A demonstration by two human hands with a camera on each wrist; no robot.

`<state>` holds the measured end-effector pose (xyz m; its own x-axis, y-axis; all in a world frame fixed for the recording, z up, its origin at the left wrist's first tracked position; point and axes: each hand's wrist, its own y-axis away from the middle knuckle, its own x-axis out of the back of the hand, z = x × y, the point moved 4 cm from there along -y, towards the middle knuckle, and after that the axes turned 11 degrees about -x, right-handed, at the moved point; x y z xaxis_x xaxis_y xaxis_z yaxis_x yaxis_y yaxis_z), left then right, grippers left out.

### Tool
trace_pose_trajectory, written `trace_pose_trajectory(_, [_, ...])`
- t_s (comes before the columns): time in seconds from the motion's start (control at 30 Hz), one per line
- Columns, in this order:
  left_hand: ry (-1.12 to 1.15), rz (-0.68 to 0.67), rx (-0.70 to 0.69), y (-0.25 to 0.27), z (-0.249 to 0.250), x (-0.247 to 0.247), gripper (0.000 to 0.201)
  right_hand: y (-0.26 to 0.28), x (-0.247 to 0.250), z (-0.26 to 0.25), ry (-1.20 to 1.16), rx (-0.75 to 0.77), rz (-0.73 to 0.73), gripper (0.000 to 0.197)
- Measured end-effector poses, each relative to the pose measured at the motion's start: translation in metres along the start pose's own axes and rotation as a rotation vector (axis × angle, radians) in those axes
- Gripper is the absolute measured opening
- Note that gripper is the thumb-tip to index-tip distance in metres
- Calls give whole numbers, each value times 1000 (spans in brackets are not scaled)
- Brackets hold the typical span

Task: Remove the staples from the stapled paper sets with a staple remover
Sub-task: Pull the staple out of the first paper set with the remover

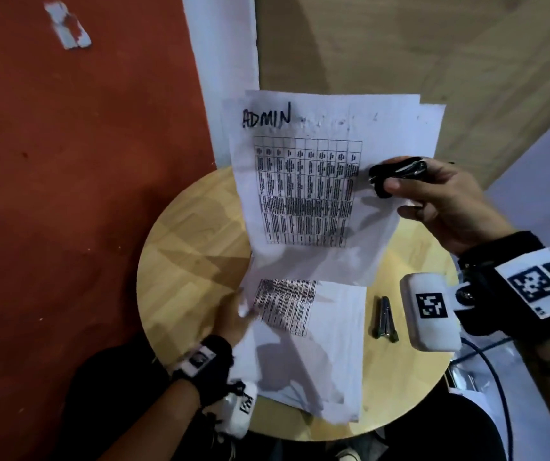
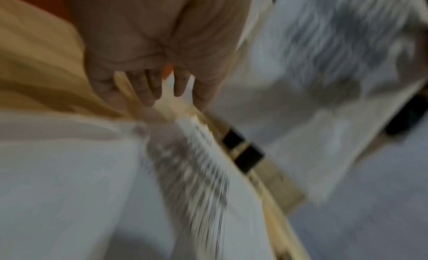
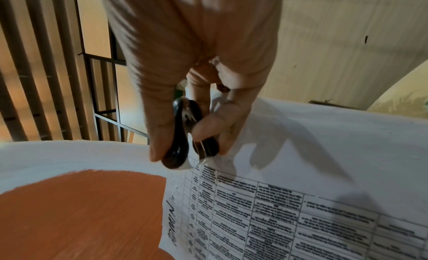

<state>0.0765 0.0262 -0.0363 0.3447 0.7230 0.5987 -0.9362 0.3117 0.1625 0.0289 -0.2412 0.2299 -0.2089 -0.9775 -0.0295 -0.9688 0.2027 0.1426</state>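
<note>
Her right hand (image 1: 446, 201) grips the staple remover (image 1: 396, 173) over the "ADMIN" paper set (image 1: 300, 181), left hand (image 1: 233, 314) pinching its near corner; work looks unfinished.

The round tabletop (image 1: 194, 234) is pale wood, its grain running in smooth, matt strips. The paper sets (image 1: 303, 354) are thin white matt sheets with black printed tables; the raised sheet (image 1: 300, 194) looks slightly rumpled and lets shadow show through. The staple remover (image 1: 396, 173) has glossy black plastic grips and bright metal inside, clearer in the right wrist view (image 3: 185, 135). A second tool (image 1: 385, 317) lying on the wood is dull grey metal. The floor (image 1: 67, 161) is a matt, faintly mottled red-brown. The wall panel (image 1: 433, 61) looks like matt pale wood grain. The wrist straps (image 1: 513, 277) are black cloth.
</note>
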Motion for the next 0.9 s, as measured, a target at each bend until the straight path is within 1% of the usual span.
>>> trace_pose_trajectory(0.03, [124, 138, 17, -2, 1, 24, 49, 0, -5, 0, 0, -10, -18, 64])
trace_pose_trajectory(0.07, [241, 274, 22, -4, 7, 51, 42, 1, -11, -2, -6, -18, -38, 59])
trace_pose_trajectory(0.1, [362, 371, -4, -5, 17, 76, 39, 0, -18, -2, -15, -24, -55, 55])
trace_pose_trajectory(0.13, [496, 426, -58, -6, 32, 98, 40, -1, -26, -1, -19, -29, -70, 51])
trace_pose_trajectory(0.17, [642, 443, -136, -5, 49, 116, 46, -2, -34, 0, -27, -36, -81, 45])
trace_pose_trajectory(0.2, [770, 408, -228, -2, 67, 129, 58, -4, -44, 0, -44, -50, -87, 38])
trace_pose_trajectory(0.23, [821, 347, -324, 2, 83, 138, 70, -7, -53, 0, -76, -66, -88, 33])
trace_pose_trajectory(0.27, [806, 296, -408, 8, 94, 145, 75, -10, -60, 1, -113, -86, -89, 31])
trace_pose_trajectory(0.3, [778, 267, -455, 12, 98, 151, 74, -16, -67, 1, -161, -113, -91, 31])
trace_pose_trajectory(0.33, [723, 266, -465, 13, 98, 157, 68, -22, -74, 2, -214, -140, -102, 32])
trace_pose_trajectory(0.4, [581, 335, -432, 9, 86, 176, 47, -35, -87, 5, -299, -194, -129, 37])
trace_pose_trajectory(0.43, [530, 367, -414, 3, 76, 187, 36, -42, -91, 9, -324, -217, -134, 42])
trace_pose_trajectory(0.47, [490, 383, -397, -5, 66, 198, 25, -48, -95, 16, -326, -234, -118, 44])
trace_pose_trajectory(0.5, [446, 388, -378, -14, 57, 208, 18, -54, -97, 27, -291, -240, -89, 37])
trace_pose_trajectory(0.57, [378, 374, -310, -32, 31, 223, 20, -60, -99, 61, -134, -247, -5, 13])
trace_pose_trajectory(0.6, [360, 357, -257, -41, 13, 227, 21, -61, -101, 85, -62, -265, 23, 12])
trace_pose_trajectory(0.63, [343, 345, -196, -50, -4, 230, 21, -59, -104, 110, -12, -297, 25, 14])
trace_pose_trajectory(0.7, [256, 313, -89, -64, -34, 226, 22, -49, -111, 167, 79, -383, -24, 17])
trace_pose_trajectory(0.77, [137, 288, 29, -75, -62, 218, 38, -40, -118, 220, 247, -427, -114, 17])
trace_pose_trajectory(0.83, [94, 252, 134, -85, -91, 207, 49, -33, -122, 264, 492, -459, -190, 22])
trace_pose_trajectory(0.9, [54, 231, 207, -91, -116, 198, 62, -27, -120, 288, 730, -477, -241, 37])
